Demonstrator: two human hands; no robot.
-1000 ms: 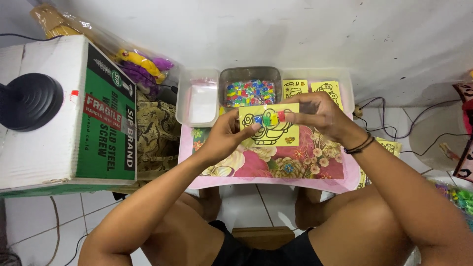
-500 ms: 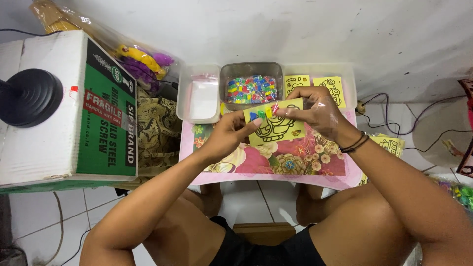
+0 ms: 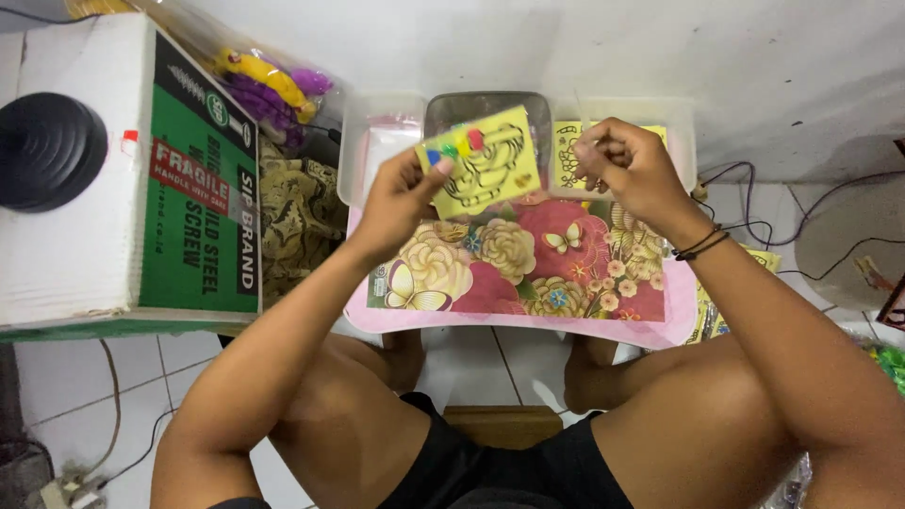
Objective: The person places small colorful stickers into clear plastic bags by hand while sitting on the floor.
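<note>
My left hand (image 3: pixel 401 198) grips a yellow card (image 3: pixel 490 170) with a black line drawing and a row of coloured dots along its top left edge. It holds the card lifted and tilted over the small floral table (image 3: pixel 528 264). My right hand (image 3: pixel 627 165) is to the right of the card, apart from it, with fingers pinched together near the thumb; whether something small is between them I cannot tell. Behind the card sits a grey tray (image 3: pixel 443 108), mostly hidden by it.
A clear plastic tub (image 3: pixel 372 141) stands left of the grey tray, and more yellow cards (image 3: pixel 566 155) lie at the right. A large green and white cardboard box (image 3: pixel 141 179) with a black round object (image 3: pixel 47 151) fills the left. Cables (image 3: pixel 811 236) lie on the right floor.
My left hand has lifted the yellow card off the table and tilted it up. My right hand has let go of the card and moved off to the right.
</note>
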